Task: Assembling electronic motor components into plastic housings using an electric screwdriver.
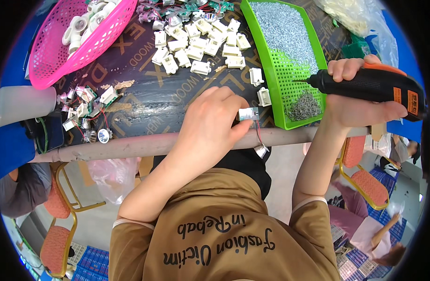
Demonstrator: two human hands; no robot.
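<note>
My left hand [210,124] is over the table's near edge, pinching a small pale part with a circuit board [248,114] between thumb and fingers. From it, thin red wires run down to a silvery cone-shaped lamp reflector [261,150] that hangs past the edge. My right hand [353,100] is wrapped around a black and orange power screwdriver [364,84]. Its thin bit points left, above the green perforated tray [281,110], which holds a heap of silvery screws [290,33] and a smaller darker heap [305,107]. Two cream plastic housings [263,97] lie between my left hand and the tray.
Many cream housings [196,44] are scattered at the far middle. A pink basket [46,61] with white fittings stands far left. Wired assemblies [86,107] lie near a whitish container [25,105] at left. A plastic bag [383,37] sits far right. Other people are nearby.
</note>
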